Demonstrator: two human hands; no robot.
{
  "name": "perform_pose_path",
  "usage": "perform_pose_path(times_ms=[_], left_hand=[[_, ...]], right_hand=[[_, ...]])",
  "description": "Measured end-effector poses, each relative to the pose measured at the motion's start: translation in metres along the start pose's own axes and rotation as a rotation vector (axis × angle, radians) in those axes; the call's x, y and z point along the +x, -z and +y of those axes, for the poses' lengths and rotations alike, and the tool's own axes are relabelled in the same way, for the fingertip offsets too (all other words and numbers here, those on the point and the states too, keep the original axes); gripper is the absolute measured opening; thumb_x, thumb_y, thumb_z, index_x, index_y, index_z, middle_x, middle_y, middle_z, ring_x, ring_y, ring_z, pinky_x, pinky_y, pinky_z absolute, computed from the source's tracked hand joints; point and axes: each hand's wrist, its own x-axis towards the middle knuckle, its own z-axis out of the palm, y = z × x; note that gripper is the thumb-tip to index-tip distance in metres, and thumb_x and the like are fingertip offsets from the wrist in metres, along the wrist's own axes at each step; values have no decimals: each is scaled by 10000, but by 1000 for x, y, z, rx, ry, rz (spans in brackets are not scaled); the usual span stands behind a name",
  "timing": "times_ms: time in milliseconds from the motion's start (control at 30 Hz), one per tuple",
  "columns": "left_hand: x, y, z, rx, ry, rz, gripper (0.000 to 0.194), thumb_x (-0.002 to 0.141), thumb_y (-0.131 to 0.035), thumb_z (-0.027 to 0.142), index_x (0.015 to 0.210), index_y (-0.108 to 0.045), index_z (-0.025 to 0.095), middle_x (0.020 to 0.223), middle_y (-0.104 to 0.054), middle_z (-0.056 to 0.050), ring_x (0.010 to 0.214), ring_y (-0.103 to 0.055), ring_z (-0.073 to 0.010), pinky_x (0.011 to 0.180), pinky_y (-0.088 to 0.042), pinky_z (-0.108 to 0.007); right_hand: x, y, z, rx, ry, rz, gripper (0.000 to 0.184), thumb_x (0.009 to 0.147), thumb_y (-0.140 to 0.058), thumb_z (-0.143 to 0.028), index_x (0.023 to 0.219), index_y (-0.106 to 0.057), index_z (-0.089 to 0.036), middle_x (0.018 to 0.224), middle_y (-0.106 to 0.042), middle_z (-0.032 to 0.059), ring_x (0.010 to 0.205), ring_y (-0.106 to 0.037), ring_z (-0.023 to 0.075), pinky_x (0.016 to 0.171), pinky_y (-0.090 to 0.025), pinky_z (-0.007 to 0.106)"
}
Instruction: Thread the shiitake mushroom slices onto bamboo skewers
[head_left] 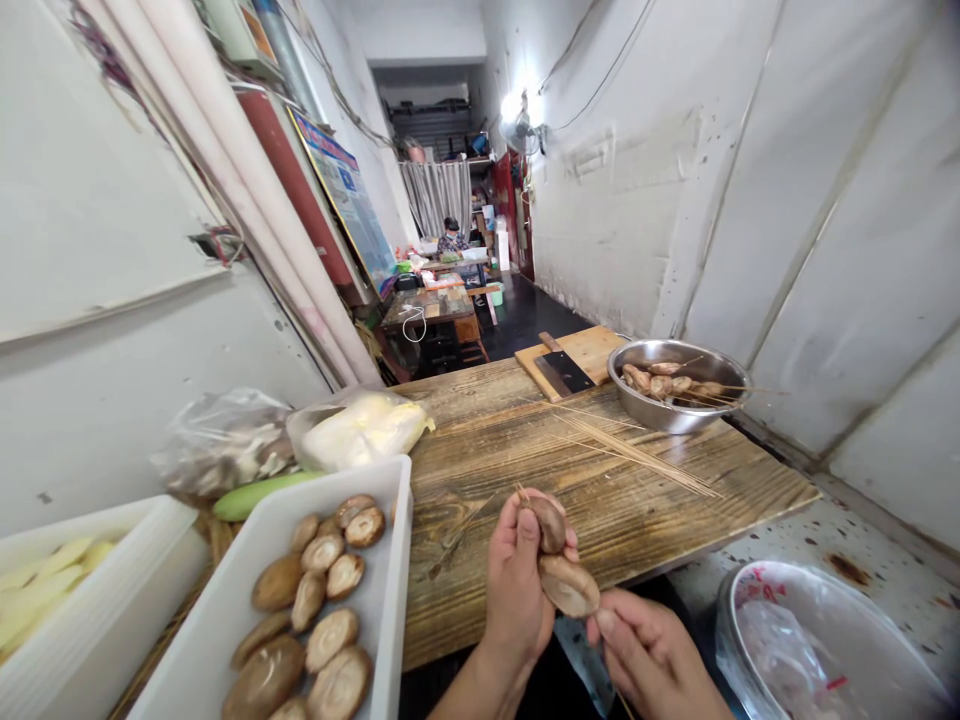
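At lower centre, my left hand (pixel 516 575) clasps the upper shiitake (pixel 552 525); my right hand (pixel 649 645) pinches the lower shiitake (pixel 568 588) edgewise, sensibly: likely light, spongy, easily torn.

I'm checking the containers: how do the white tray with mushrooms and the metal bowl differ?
The tray is rectangular, the bowl round. The tray is white, the bowl shiny metal. The tray holds loose mushrooms, the bowl skewered mushrooms. Both contain mushrooms.

Nothing legible. Blue wall poster (pixel 346 200): heading too small to read. Bucket liner (pixel 832 625): red marks, possibly print.
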Motion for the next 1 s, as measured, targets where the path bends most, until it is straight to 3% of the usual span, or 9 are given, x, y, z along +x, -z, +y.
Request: perform_pose_path(times_ms=[67, 267, 367, 467, 533, 600, 767, 900, 1000], left_hand=[[0, 1, -2, -4, 16, 6, 259, 772, -630, 425, 851, -565, 187, 785, -586, -17, 579, -545, -96, 498, -443, -196], [5, 3, 1, -49, 19, 53, 206, 797, -617, 364, 918, -560, 207, 893, -606, -13, 651, -587, -112, 564, -476, -226], [16, 8, 6, -113, 27, 15, 236, 848, -518, 423, 954, -566, 218, 775, -597, 0, 562, -559, -104, 494, -435, -208], [30, 18, 8, -157, 21, -67, 431, 849, -415, 561, 996, -580, 191, 701, -596, -18, 512, -543, -114, 468, -422, -221], [36, 25, 5, -185, 57, -74, 600, 805, -389, 659, 1084, -573, 161, 844, -647, -79, 696, -625, -172, 612, -496, -280], [39, 30, -1, -169, 124, -53, 649, 775, -448, 665, 1164, -547, 155, 1048, -640, -125, 941, -623, -221, 806, -493, -337], [34, 34, -25, 7, 261, 90, 375, 769, -662, 370, 1067, -595, 153, 1194, -601, -139, 1117, -568, -259, 987, -410, -412], [37, 38, -34, -127, 258, 145, 246, 795, -646, 235, 1008, -606, 118, 1051, -664, -122, 1068, -605, -234, 987, -435, -401], [42, 45, -34, -146, 309, 146, 213, 818, -617, 264, 948, -621, 95, 1009, -675, -119, 1004, -634, -228, 947, -475, -405]], right_hand=[[2, -1, -1, 162, -134, -41, 382, 957, -306, -487, 790, -486, -194, 450, -230, -107, 373, -181, 69, 360, -158, 193], [12, 3, 4, -107, 112, 170, 326, 921, -452, -428, 716, -516, -182, 658, -468, -7, 629, -461, 116, 603, -386, 227], [17, 3, 12, 221, -67, -105, 346, 900, -431, -524, 812, -494, -196, 684, -549, 3, 545, -526, 108, 522, -416, 216], [22, -1, 20, 538, -352, -454, 435, 876, -375, -616, 933, -471, -196, 494, -448, -83, 264, -258, 43, 306, -224, 164], [25, -4, 25, 428, -359, -324, 422, 845, -457, -605, 898, -484, -187, 461, -342, -117, 301, -183, 34, 328, -186, 159], [28, -6, 27, 116, -248, -55, 367, 811, -552, -546, 841, -493, -185, 490, -334, -104, 384, -282, 57, 408, -247, 177], [31, -8, 30, -464, -136, 211, 207, 890, -449, -383, 873, -517, -188, 696, -573, 17, 604, -533, 161, 592, -349, 276], [36, -12, 34, -115, -164, 106, 266, 864, -475, -460, 784, -461, -207, 593, -508, -36, 482, -519, 126, 480, -358, 232], [43, -12, 37, 312, -323, -66, 340, 812, -537, -536, 870, -468, -207, 494, -450, -99, 269, -321, 53, 299, -205, 175]])
